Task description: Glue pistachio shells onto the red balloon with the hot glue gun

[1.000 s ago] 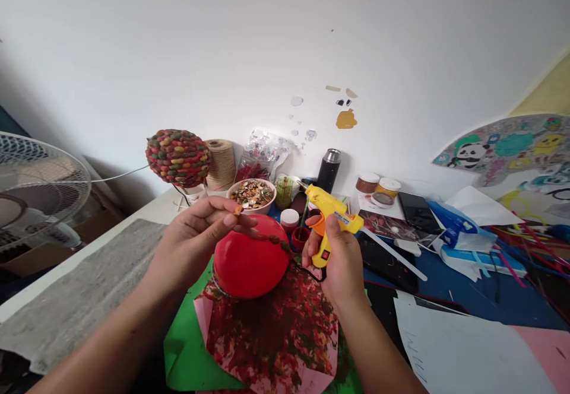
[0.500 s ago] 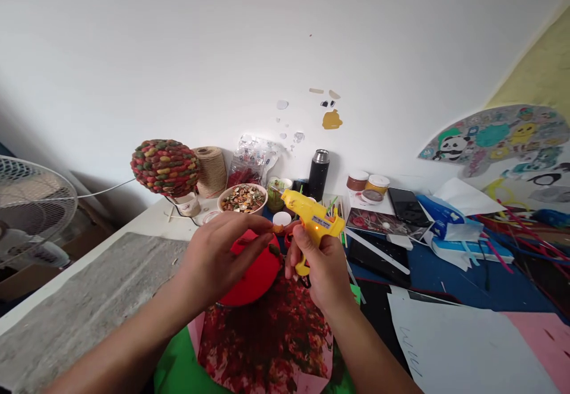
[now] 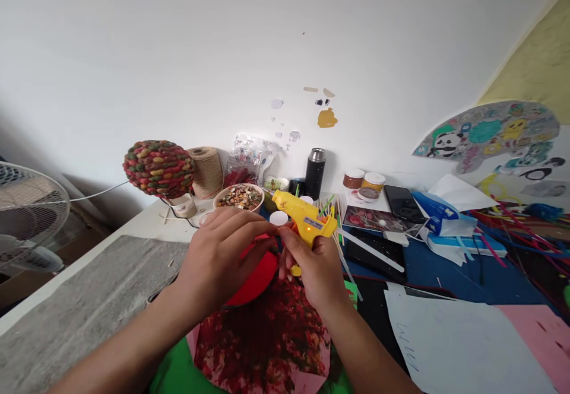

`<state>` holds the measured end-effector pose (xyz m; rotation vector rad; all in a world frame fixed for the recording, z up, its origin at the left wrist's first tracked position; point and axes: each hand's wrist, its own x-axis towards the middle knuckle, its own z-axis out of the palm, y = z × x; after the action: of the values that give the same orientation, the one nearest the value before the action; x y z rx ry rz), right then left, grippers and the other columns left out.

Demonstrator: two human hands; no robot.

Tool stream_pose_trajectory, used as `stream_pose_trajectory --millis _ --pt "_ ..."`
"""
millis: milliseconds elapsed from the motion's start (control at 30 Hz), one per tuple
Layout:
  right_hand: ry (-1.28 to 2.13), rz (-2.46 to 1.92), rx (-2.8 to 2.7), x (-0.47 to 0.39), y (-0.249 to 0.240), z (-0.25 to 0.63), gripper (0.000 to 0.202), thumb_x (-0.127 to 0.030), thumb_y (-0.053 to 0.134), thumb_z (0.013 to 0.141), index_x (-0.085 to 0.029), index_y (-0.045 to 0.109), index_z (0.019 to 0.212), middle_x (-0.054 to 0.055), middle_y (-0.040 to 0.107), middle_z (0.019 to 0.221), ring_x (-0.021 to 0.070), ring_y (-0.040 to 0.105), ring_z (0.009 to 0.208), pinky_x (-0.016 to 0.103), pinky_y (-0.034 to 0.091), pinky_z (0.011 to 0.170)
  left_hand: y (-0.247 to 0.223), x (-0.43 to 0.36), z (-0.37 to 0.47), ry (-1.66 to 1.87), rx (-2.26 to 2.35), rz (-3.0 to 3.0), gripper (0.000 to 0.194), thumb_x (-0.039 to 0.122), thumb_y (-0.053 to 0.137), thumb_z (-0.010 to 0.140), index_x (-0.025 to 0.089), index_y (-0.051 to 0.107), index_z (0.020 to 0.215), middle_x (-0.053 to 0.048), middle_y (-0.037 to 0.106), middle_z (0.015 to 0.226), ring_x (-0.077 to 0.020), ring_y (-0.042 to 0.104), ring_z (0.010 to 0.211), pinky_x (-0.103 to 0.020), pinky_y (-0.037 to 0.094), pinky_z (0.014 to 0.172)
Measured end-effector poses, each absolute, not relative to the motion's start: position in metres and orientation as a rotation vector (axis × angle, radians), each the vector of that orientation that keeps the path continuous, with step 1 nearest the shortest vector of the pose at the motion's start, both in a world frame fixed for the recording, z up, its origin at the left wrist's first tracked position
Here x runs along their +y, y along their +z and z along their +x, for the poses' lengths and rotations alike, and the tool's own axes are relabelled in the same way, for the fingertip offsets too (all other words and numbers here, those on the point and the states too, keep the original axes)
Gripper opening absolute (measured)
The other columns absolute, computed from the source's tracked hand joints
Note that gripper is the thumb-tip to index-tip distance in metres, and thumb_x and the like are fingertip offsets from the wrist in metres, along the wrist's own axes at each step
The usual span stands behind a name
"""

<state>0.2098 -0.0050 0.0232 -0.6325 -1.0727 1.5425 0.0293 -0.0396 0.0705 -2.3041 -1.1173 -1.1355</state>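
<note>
My right hand point(image 3: 318, 263) is closed around a yellow hot glue gun point(image 3: 299, 213), its nozzle pointing up and left and a small orange light glowing on its side. My left hand point(image 3: 227, 254) is closed, thumb and forefinger meeting close to my right thumb; whatever lies between those fingertips is too small and covered to name. Beneath the left hand sits a round red object point(image 3: 255, 284), partly hidden. Under it lies a paint-smeared pink sheet point(image 3: 262, 340), blotched red and dark green, on a green surface point(image 3: 171, 370).
A ball covered in coloured pellets point(image 3: 158, 168) stands at left beside a twine spool point(image 3: 205, 171). Behind my hands are a bowl of small pieces point(image 3: 239, 197) and a black flask point(image 3: 315, 174). A phone point(image 3: 404, 202) and white paper point(image 3: 463, 343) lie right; a fan point(image 3: 31, 204) stands far left.
My hands have come together, right thumb now at the left fingertips. The small orange-brown piece seen between the hands earlier is now covered. The whole view has shifted slightly.
</note>
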Motion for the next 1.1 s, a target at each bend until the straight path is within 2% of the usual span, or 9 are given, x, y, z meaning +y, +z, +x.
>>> stream_pose_trajectory --millis 133,267,433,567,700,767,833,933,1100 --pt "1.553 -0.640 -1.078 -0.005 0.023 0.208 0.056 -0.066 0.096 0.084 -0.020 0.066 0.070 -0.007 0.055 0.045 0.0114 0.058 0.034 0.018 0.039 0.037 0.071 -0.038 0.031 -1.078 -1.070 -2.264 0.013 0.020 0.069 0.109 0.026 0.080 0.110 -0.006 0.090 0.101 -0.0248 0.079 0.086 -0.040 0.055 0.082" --pt "1.546 -0.663 -1.087 -0.007 0.025 0.209 0.055 -0.067 0.097 0.082 -0.020 0.070 0.075 -0.007 0.057 0.047 0.0129 0.058 0.035 0.021 0.041 0.037 0.071 -0.036 0.033 -1.052 -1.104 -2.284 0.018 0.020 0.066 0.109 0.027 0.082 0.110 -0.006 0.091 0.101 -0.0260 0.081 0.088 -0.041 0.056 0.084" --pt "1.517 -0.669 -1.110 -0.009 0.027 0.210 0.059 -0.074 0.094 0.083 -0.020 0.071 0.075 -0.005 0.058 0.048 0.0136 0.060 0.036 0.022 0.041 0.039 0.074 -0.038 0.033 -1.157 -1.163 -2.329 0.015 0.021 0.071 0.105 0.026 0.085 0.104 -0.006 0.091 0.096 -0.0263 0.082 0.086 -0.040 0.057 0.082" --pt "1.510 -0.642 -1.073 -0.008 0.026 0.212 0.062 -0.078 0.092 0.083 -0.018 0.077 0.083 -0.004 0.061 0.050 0.0137 0.060 0.037 0.021 0.040 0.039 0.076 -0.036 0.018 -1.553 -1.519 -2.347 0.009 0.036 0.083 0.098 0.030 0.089 0.097 -0.005 0.090 0.095 -0.0287 0.082 0.088 -0.039 0.062 0.084" --pt "1.504 -0.602 -1.039 -0.005 0.023 0.214 0.061 -0.079 0.086 0.089 -0.018 0.078 0.091 -0.005 0.062 0.052 0.0124 0.058 0.036 0.020 0.040 0.039 0.075 -0.019 -0.003 -2.248 -1.833 -2.101 0.031 0.052 0.100 0.082 0.026 0.090 0.094 -0.008 0.090 0.096 -0.0288 0.083 0.090 -0.036 0.066 0.084" --pt "1.508 -0.585 -1.051 -0.005 0.021 0.214 0.061 -0.079 0.082 0.094 -0.018 0.078 0.092 -0.004 0.063 0.054 0.0116 0.057 0.036 0.020 0.040 0.039 0.076 -0.009 -0.009 -2.504 -1.830 -2.040 0.038 0.054 0.105 0.076 0.024 0.090 0.093 -0.010 0.091 0.098 -0.0288 0.084 0.092 -0.034 0.067 0.083" --pt "1.518 -0.572 -1.071 -0.005 0.020 0.213 0.061 -0.079 0.079 0.097 -0.017 0.079 0.093 -0.004 0.063 0.054 0.0114 0.057 0.035 0.020 0.040 0.040 0.079 -0.003 -0.010 -2.601 -1.799 -2.076 0.037 0.051 0.107 0.075 0.023 0.090 0.092 -0.010 0.091 0.100 -0.0288 0.085 0.094 -0.034 0.069 0.084" --pt "1.522 -0.579 -1.090 -0.006 0.018 0.213 0.063 -0.080 0.077 0.098 -0.018 0.078 0.094 -0.003 0.063 0.052 0.0124 0.058 0.035 0.020 0.038 0.041 0.085 0.002 -0.007 -2.565 -1.798 -2.188 0.033 0.047 0.107 0.076 0.023 0.090 0.093 -0.010 0.091 0.099 -0.0281 0.086 0.090 -0.035 0.070 0.081" --pt "1.516 -0.618 -1.059 -0.004 0.020 0.214 0.066 -0.083 0.079 0.094 -0.018 0.076 0.088 -0.004 0.061 0.052 0.0117 0.056 0.034 0.021 0.040 0.041 0.087 0.007 -0.002 -2.610 -1.745 -2.155 0.035 0.050 0.106 0.076 0.023 0.089 0.091 -0.009 0.090 0.097 -0.0292 0.085 0.090 -0.036 0.071 0.078"
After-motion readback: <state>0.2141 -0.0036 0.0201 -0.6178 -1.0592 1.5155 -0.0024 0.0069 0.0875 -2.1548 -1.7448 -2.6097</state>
